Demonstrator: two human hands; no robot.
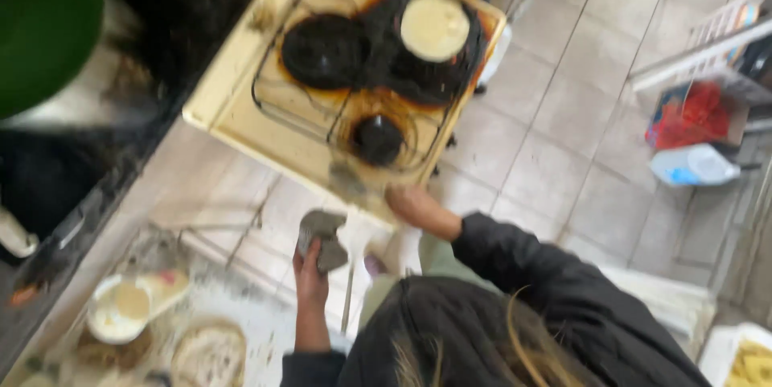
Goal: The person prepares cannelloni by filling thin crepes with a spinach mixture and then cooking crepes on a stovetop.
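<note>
Left hand (312, 268) grips a crumpled grey rag (322, 240); right hand (412, 203), grip unclear, steadies the scorched cream stove top (241, 65) — brace firmly.

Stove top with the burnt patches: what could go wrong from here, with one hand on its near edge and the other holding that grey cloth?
1. The stove top sits tilted with the right hand at its near edge; it could slip.
2. The pale round lid resting on the charred burner area could slide off.
3. The grey cloth in the left hand may smear black residue. The picture is blurred, so the grip is hard to judge.
</note>
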